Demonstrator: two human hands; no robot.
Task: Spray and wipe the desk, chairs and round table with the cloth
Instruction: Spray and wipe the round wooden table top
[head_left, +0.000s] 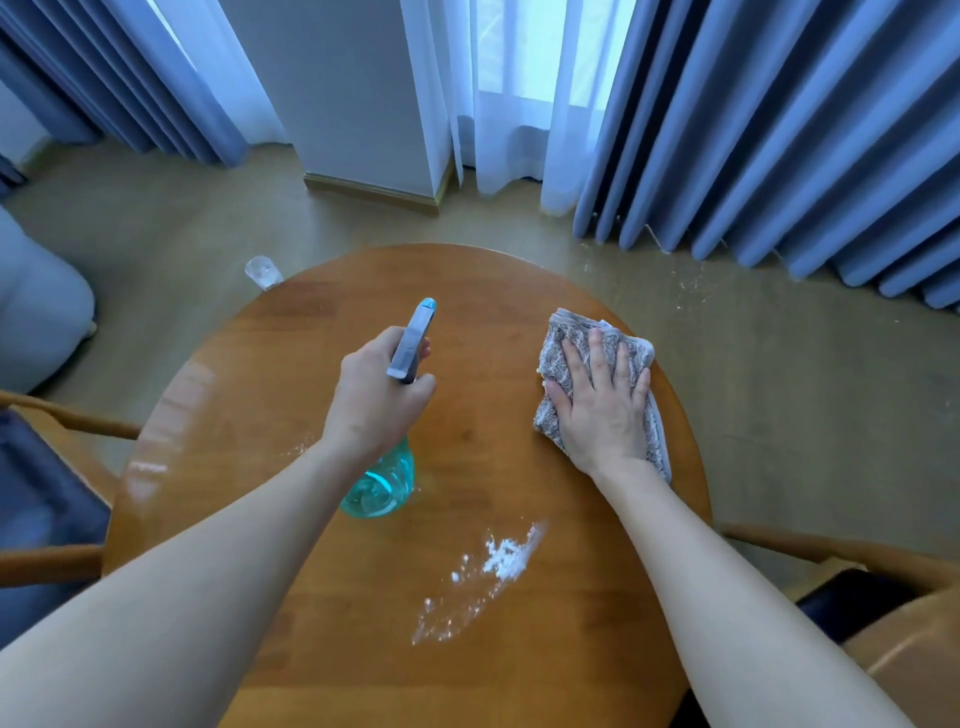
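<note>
Now left hand (371, 402) grips spray bottle (382, 480); right hand (602, 402) (fingers flat) presses cloth (558, 343).

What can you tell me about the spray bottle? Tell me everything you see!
The spray bottle has a see-through teal body, looks like plastic, with clear liquid inside. Its gray spray head has a light blue tip pointing away from the person. The left hand grips its neck, holding it tilted over the round table, near white foam. Whether its base touches the table cannot be told.
</note>
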